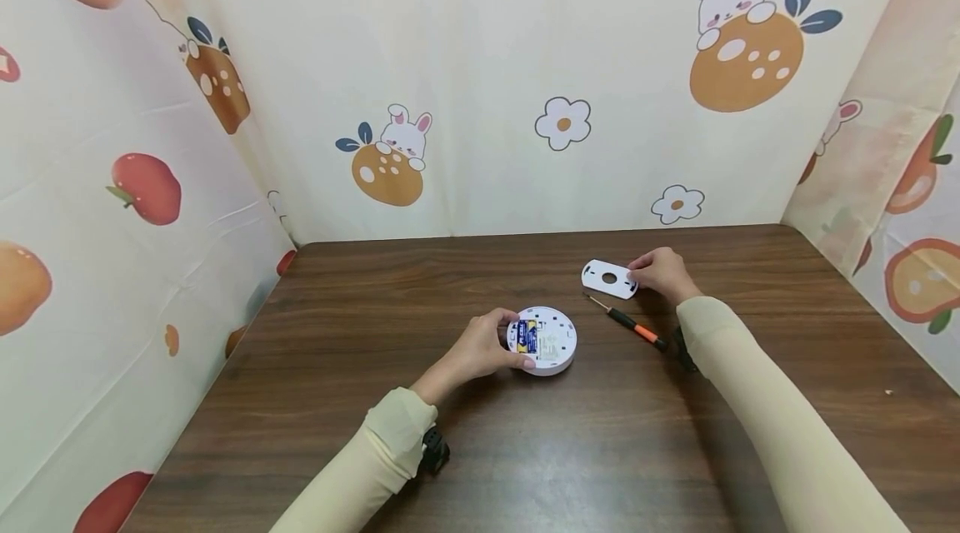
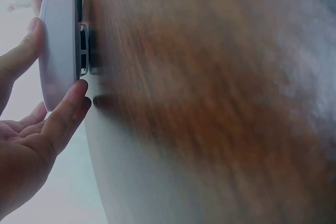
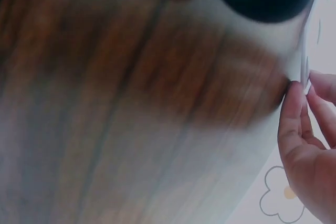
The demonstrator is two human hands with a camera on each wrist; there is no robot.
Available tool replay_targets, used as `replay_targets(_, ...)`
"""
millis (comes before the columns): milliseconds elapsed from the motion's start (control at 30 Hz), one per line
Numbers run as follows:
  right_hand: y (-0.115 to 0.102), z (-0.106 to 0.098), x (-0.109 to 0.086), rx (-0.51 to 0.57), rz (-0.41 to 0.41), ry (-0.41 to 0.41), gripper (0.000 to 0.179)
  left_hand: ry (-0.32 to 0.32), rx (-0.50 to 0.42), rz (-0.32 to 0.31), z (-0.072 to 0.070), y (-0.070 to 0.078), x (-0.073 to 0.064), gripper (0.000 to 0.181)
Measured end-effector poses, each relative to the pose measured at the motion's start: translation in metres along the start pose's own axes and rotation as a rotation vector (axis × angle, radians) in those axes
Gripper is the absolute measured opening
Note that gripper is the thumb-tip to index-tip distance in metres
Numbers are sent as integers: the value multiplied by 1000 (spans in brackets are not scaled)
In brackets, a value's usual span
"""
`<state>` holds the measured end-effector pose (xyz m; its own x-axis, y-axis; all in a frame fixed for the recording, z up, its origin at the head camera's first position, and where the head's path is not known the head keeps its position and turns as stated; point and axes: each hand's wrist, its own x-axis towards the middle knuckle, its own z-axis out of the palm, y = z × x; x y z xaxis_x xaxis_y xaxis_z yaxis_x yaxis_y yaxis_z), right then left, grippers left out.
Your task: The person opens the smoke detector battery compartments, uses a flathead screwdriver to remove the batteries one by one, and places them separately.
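My left hand [image 1: 480,347] grips a round white smoke alarm [image 1: 553,340] by its left side, thumb at the near edge and fingers at the far edge. Its back faces up, showing a blue and yellow battery and a printed label. From the side, in the left wrist view, a dark slotted part shows under the white body. Farther back on the right, my right hand [image 1: 663,273] pinches the right end of a flat white mounting plate [image 1: 597,271] with a round hole in its middle. In the right wrist view, thumb and fingertips meet at the plate's thin edge.
A screwdriver [image 1: 637,328] with a black and orange handle lies between the alarm and my right forearm, its tip near the plate. The brown wooden table [image 1: 390,291] ends at a patterned curtain [image 1: 487,175] behind and at both sides.
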<state>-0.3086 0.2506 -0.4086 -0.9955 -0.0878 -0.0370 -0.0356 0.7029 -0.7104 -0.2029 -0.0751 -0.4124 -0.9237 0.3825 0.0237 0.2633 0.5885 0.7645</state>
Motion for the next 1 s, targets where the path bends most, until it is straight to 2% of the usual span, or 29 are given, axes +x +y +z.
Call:
replay_targets(167,-5,2,0,-31,32,24,23,1,2,-6,1,-1,-1,69)
replay_targets(400,-4,5,2,-95,25,51,19,5,0,-4,3,-1,-1,68)
replay_targets(667,-2,5,4,-83,26,71,19,14,4,1,2,1,-1,69)
replay_targets(1000,-3,4,0,-68,28,25,24,7,9,2,1,0,-1,69)
